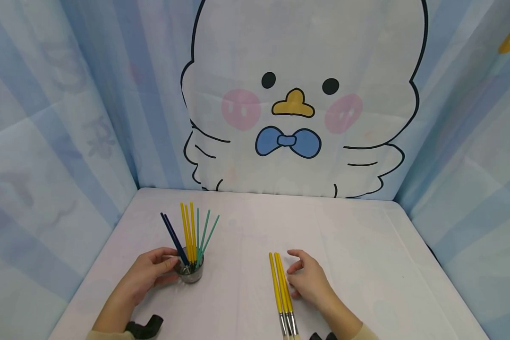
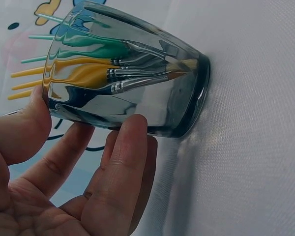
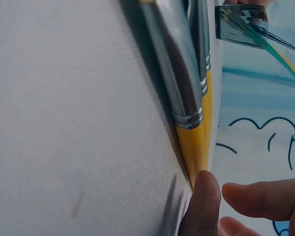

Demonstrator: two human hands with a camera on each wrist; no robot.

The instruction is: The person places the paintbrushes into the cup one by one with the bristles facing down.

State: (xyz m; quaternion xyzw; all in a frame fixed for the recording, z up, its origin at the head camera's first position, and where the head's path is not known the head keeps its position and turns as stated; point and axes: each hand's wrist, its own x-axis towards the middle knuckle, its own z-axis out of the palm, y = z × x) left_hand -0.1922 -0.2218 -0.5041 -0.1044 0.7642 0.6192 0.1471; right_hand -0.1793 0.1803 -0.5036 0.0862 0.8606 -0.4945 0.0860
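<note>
A clear glass (image 1: 192, 277) stands upright at the left of the table. Slim brushes lean in it, bristles down: dark blue handles (image 1: 173, 236), yellow handles (image 1: 189, 231) and green handles (image 1: 204, 233). My left hand (image 1: 149, 271) is at the glass's left side. In the left wrist view its thumb (image 2: 37, 118) lies by the rim and loosely bent fingers (image 2: 125, 162) reach the lower wall. Three yellow-handled paintbrushes (image 1: 283, 293) lie side by side on the table, metal ferrules toward me. Just right of them, my right hand (image 1: 310, 282) has loosely bent fingers, holding nothing.
The table (image 1: 238, 293) has a pale cloth. Behind it hangs a curtain (image 1: 293, 174) printed with a cartoon bird, and striped curtains (image 1: 46, 189) close in both sides. A black strap piece (image 1: 146, 327) shows by the left wrist.
</note>
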